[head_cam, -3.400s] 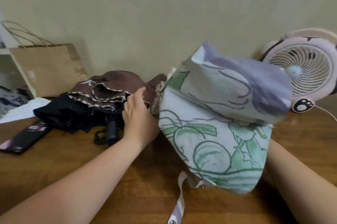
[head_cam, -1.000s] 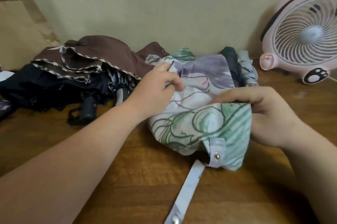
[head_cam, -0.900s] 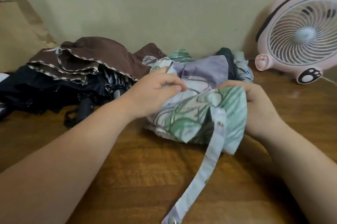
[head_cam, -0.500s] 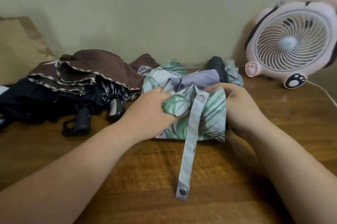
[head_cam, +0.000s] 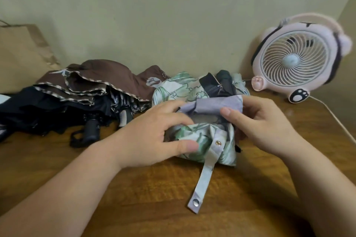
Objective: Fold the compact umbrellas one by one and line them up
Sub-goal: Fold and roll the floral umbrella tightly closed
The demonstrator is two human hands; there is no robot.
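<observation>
A white compact umbrella with green leaf print and a lilac panel point(head_cam: 208, 140) lies bunched on the wooden table point(head_cam: 154, 198). My left hand point(head_cam: 154, 132) grips its left side, thumb below and fingers over the top. My right hand point(head_cam: 256, 123) pinches the lilac fabric at its right end. Its closing strap point(head_cam: 206, 177) with a snap button hangs toward me. A brown umbrella point(head_cam: 100, 78) lies over a black one point(head_cam: 48, 113) at the left, both loosely collapsed.
A pink desk fan point(head_cam: 296, 59) stands at the back right with its cord point(head_cam: 335, 119) running along the table. A brown paper bag point(head_cam: 21, 57) leans on the wall at the left. Another dark and leaf-print bundle point(head_cam: 223, 82) lies behind my hands.
The leaf-print umbrella came down from the air onto the table and has been gathered into a tighter bundle. My right hand shifted from its end to the lilac fold on top.
</observation>
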